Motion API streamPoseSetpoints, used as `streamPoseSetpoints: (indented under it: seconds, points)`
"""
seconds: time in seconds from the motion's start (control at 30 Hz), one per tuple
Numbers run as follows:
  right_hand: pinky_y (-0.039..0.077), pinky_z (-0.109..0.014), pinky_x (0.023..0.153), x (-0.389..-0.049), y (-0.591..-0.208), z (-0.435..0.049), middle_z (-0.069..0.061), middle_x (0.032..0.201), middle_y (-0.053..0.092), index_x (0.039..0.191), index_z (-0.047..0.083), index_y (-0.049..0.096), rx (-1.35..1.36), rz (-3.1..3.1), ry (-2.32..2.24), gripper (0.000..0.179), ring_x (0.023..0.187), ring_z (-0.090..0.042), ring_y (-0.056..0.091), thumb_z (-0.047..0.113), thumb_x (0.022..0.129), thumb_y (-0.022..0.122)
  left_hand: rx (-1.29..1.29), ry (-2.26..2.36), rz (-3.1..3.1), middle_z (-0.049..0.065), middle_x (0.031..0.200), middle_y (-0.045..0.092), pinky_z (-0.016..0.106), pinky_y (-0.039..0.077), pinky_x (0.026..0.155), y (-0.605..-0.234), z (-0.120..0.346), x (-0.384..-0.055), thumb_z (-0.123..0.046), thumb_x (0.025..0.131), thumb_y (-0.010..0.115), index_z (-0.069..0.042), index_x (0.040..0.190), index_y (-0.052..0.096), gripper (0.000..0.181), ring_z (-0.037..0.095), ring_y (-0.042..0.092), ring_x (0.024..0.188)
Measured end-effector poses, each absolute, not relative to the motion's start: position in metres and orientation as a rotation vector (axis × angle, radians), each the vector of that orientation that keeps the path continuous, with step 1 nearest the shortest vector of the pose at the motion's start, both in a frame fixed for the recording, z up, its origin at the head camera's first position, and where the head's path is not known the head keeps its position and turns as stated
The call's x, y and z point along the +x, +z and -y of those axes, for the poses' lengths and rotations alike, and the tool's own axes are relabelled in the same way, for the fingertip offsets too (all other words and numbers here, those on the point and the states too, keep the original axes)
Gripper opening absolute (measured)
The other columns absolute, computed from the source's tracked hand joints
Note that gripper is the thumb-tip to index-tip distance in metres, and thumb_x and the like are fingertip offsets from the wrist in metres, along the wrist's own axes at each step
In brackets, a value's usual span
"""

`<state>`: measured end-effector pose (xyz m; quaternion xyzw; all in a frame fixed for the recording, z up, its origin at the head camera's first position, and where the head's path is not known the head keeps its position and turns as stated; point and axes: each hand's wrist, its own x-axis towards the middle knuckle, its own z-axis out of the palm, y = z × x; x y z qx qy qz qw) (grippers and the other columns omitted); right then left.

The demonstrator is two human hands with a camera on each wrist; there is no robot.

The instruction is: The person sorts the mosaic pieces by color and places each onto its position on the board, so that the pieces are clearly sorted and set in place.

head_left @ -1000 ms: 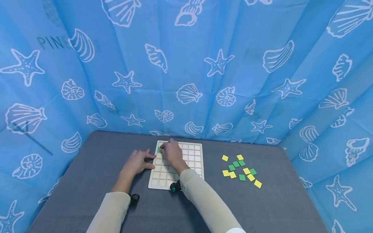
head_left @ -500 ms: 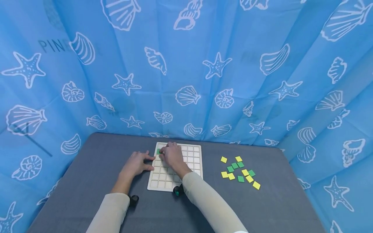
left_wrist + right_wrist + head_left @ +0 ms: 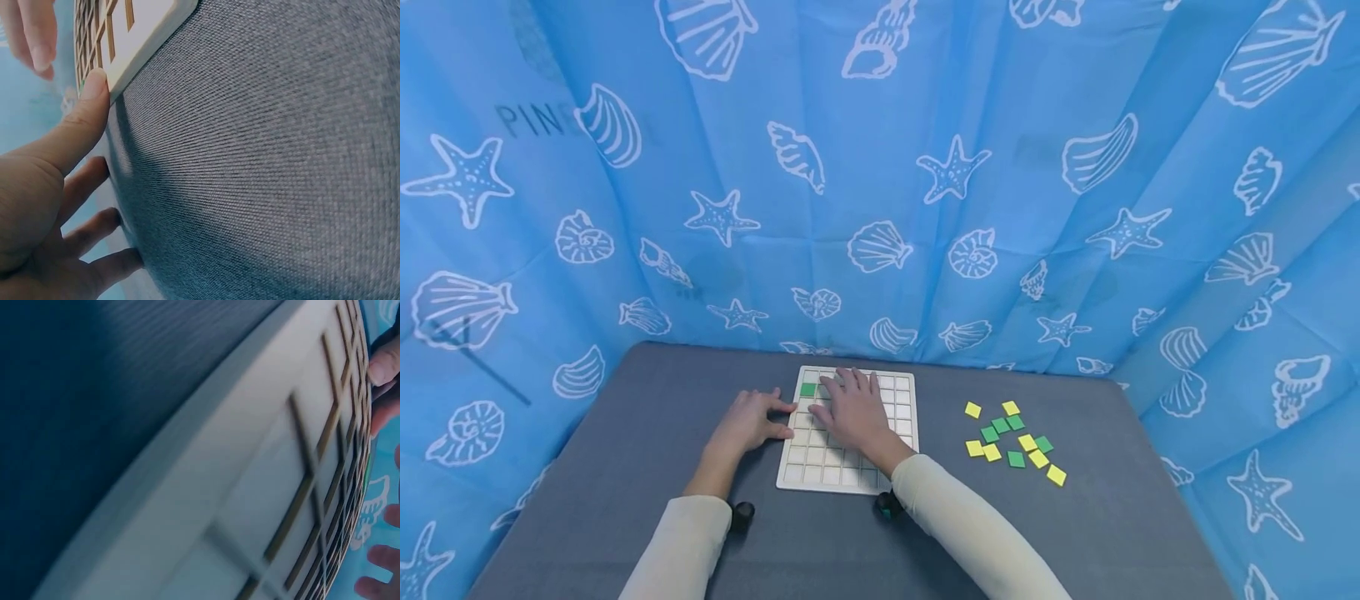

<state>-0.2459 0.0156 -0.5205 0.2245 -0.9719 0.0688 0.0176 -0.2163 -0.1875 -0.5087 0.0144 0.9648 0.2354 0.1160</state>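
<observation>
A white gridded board (image 3: 848, 479) lies on the grey table, one green square tile (image 3: 807, 389) sitting in a cell near its far left corner. My left hand (image 3: 747, 423) is at the board's left edge with fingers spread. In the left wrist view its thumb (image 3: 94, 87) touches the board's rim. My right hand (image 3: 856, 412) is over the upper middle of the board, fingers extended and nothing seen in them. It hides several cells. In the right wrist view the board's near edge (image 3: 156, 500) fills much of the picture.
Several loose yellow tiles (image 3: 1056, 475) and green tiles (image 3: 1016, 459) lie scattered on the table (image 3: 1120, 517) right of the board. A blue curtain (image 3: 880, 167) with white shell prints hangs behind the table and along its sides.
The right hand has moved right, away from the green tile, and its fingers have straightened. The tile now shows fully in its cell. The left hand stays at the board's edge.
</observation>
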Motion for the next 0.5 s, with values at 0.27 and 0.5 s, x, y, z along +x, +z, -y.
streamPoseSetpoints:
  seconds: [0.27, 0.5]
  points:
    - [0.013, -0.068, 0.125, -0.244, -0.529, -0.034, -0.011, 0.173, 0.012, 0.163, 0.028, 0.024, 0.689, 3.067, 0.158, 0.080, 0.159, -0.041, 0.014, 0.074, 0.099, 0.032, 0.050, 0.679, -2.822, 0.016, 0.160, 0.043, 0.065, 0.028, 0.120, -0.509, 0.187, -0.217, -0.033, 0.084, 0.083, -0.023, 0.134, 0.069, 0.053, 0.050, 0.027, 0.151]
    - [0.009, -0.070, 0.125, -0.240, -0.534, -0.048, -0.009, 0.175, 0.002, 0.165, 0.030, 0.016, 0.694, 3.064, 0.145, 0.085, 0.160, -0.043, 0.006, 0.078, 0.097, 0.029, 0.041, 0.677, -2.827, 0.017, 0.159, 0.044, 0.065, 0.028, 0.120, -0.509, 0.186, -0.217, -0.033, 0.083, 0.084, -0.023, 0.133, 0.070, 0.054, 0.050, 0.027, 0.151]
